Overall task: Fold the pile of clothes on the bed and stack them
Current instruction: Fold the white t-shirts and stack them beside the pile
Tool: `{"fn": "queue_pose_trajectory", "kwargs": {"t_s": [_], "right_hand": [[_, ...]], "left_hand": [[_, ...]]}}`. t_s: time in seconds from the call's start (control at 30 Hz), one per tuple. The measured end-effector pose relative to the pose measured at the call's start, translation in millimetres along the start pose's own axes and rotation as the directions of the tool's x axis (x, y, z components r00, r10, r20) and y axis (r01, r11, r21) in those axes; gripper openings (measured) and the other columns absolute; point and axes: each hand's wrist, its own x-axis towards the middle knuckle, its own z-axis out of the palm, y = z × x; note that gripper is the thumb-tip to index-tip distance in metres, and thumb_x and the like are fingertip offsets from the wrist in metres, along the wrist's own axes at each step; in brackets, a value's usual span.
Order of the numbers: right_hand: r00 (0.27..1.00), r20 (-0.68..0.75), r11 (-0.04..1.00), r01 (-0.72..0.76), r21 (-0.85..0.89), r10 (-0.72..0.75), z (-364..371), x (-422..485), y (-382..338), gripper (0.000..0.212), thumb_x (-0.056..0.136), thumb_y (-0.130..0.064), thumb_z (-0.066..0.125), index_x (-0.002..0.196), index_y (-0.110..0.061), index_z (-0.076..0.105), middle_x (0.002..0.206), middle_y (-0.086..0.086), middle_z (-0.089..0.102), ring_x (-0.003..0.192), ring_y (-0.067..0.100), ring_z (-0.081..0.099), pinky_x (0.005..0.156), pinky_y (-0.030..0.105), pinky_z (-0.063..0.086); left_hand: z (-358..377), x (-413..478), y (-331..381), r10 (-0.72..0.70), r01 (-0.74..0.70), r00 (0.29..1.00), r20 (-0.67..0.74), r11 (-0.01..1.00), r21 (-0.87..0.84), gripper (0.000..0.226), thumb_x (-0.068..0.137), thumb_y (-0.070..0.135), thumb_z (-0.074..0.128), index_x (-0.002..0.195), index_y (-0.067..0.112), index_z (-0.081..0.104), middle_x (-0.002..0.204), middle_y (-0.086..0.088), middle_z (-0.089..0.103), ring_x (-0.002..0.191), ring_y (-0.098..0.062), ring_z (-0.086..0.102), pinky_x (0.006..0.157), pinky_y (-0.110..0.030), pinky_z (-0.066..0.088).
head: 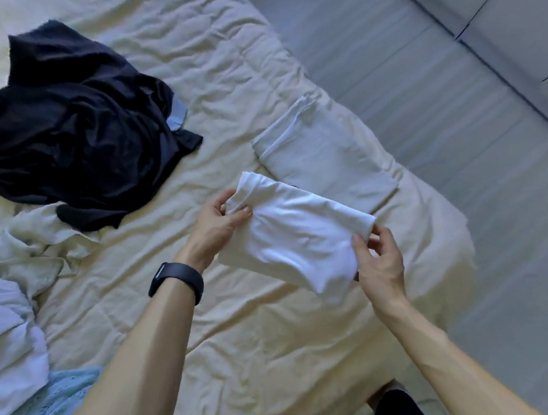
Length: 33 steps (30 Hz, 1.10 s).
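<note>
Both hands hold a folded white garment [296, 238] above the bed [243, 339]: the left hand [217, 226] pinches its far-left corner, the right hand [378, 261] pinches its right edge. A folded pale garment [324, 158] lies just beyond; unfolded clothes [66, 124] lie far left.

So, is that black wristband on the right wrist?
No, the black wristband sits just behind the left hand, which pinches the white garment.

We're in a bedroom at home: a wide, rumpled cream bed [243, 339], loose dark clothes [76, 133] heaped on it, grey floor [455, 129] just beside the bed.
</note>
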Motion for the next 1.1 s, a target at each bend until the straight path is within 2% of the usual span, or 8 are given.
{"fn": "queue_pose_trajectory", "kwargs": {"t_s": [0.1, 0.27, 0.43, 0.53, 0.6, 0.73, 0.97, 1.1], "right_hand": [[0.992, -0.028, 0.987, -0.122, 0.100, 0.125, -8, 33, -6, 0.008, 0.099, -0.028, 0.064, 0.104, -0.033, 0.062, 0.097, -0.006, 0.068, 0.092, 0.016, 0.069, 0.078, 0.052, 0.063], [0.971, -0.099, 0.958, -0.190, 0.216, 0.215, 1, 88, -18, 0.011, 0.100, -0.026, 0.063, 0.095, -0.035, 0.059, 0.097, 0.004, 0.069, 0.094, 0.030, 0.069, 0.081, 0.052, 0.061], [0.944, -0.115, 0.935, -0.278, 0.222, 0.308, 13, 113, -13, 0.025, 0.094, -0.018, 0.072, 0.112, -0.011, 0.055, 0.098, 0.007, 0.069, 0.081, 0.016, 0.065, 0.072, 0.026, 0.054], [0.924, -0.095, 0.914, -0.343, 0.216, 0.370, 15, 113, -2, 0.041, 0.088, -0.024, 0.079, 0.113, -0.006, 0.053, 0.099, 0.012, 0.070, 0.087, 0.026, 0.069, 0.076, 0.038, 0.058], [0.917, -0.075, 0.911, -0.375, 0.172, 0.392, 18, 114, 2, 0.038, 0.087, -0.025, 0.080, 0.108, -0.012, 0.052, 0.094, 0.008, 0.071, 0.086, 0.029, 0.070, 0.079, 0.045, 0.058], [0.912, -0.117, 0.919, -0.384, 0.092, 0.393, 22, 115, 7, 0.028, 0.090, -0.020, 0.076, 0.105, -0.017, 0.052, 0.086, -0.005, 0.068, 0.085, 0.024, 0.069, 0.081, 0.041, 0.056], [0.927, -0.164, 0.940, -0.322, 0.110, 0.337, 23, 109, 11, 0.021, 0.094, -0.015, 0.072, 0.104, -0.019, 0.053, 0.089, -0.003, 0.069, 0.086, 0.020, 0.070, 0.079, 0.035, 0.055], [0.932, -0.163, 0.943, -0.302, 0.141, 0.323, 24, 108, 12, 0.023, 0.094, -0.015, 0.071, 0.105, -0.022, 0.051, 0.094, -0.001, 0.070, 0.084, 0.009, 0.070, 0.078, 0.031, 0.056]], "left_hand": [[35, 46, 47, 0.026, -0.033, 0.999, 0.041, 0.987, 0.155, 0.037, 0.091, 0.008, 0.071, 0.104, 0.042, 0.063, 0.080, 0.020, 0.074, 0.073, -0.001, 0.072, 0.062, -0.017, 0.054], [85, 120, 111, 0.122, -0.155, 0.987, 0.102, 0.885, 0.439, 0.033, 0.089, 0.017, 0.069, 0.114, 0.039, 0.067, 0.097, 0.004, 0.073, 0.074, -0.001, 0.068, 0.061, -0.011, 0.049], [107, 167, 113, 0.090, -0.146, 0.988, 0.122, 0.783, 0.604, 0.046, 0.088, 0.032, 0.074, 0.132, 0.032, 0.058, 0.121, -0.001, 0.064, 0.112, -0.015, 0.061, 0.094, -0.033, 0.052], [114, 177, 98, 0.137, -0.137, 0.989, 0.049, 0.770, 0.624, 0.036, 0.087, 0.041, 0.074, 0.119, 0.029, 0.062, 0.098, 0.014, 0.063, 0.083, 0.013, 0.063, 0.066, -0.005, 0.046], [116, 185, 96, 0.157, -0.110, 0.987, -0.016, 0.757, 0.644, 0.027, 0.088, 0.045, 0.071, 0.110, 0.032, 0.061, 0.089, 0.018, 0.060, 0.075, 0.013, 0.061, 0.051, -0.003, 0.039], [118, 202, 99, 0.166, -0.091, 0.985, -0.037, 0.697, 0.711, 0.020, 0.088, 0.044, 0.071, 0.103, 0.031, 0.065, 0.091, 0.011, 0.060, 0.082, -0.002, 0.056, 0.061, -0.019, 0.042], [130, 196, 96, 0.361, -0.257, 0.933, 0.020, 0.625, 0.737, 0.011, 0.086, 0.033, 0.074, 0.084, 0.038, 0.065, 0.083, 0.015, 0.060, 0.072, 0.012, 0.053, 0.057, -0.005, 0.037], [129, 198, 95, 0.416, -0.303, 0.909, 0.013, 0.639, 0.707, 0.009, 0.086, 0.035, 0.074, 0.087, 0.038, 0.066, 0.084, 0.019, 0.063, 0.075, 0.009, 0.055, 0.062, -0.008, 0.038]]}}
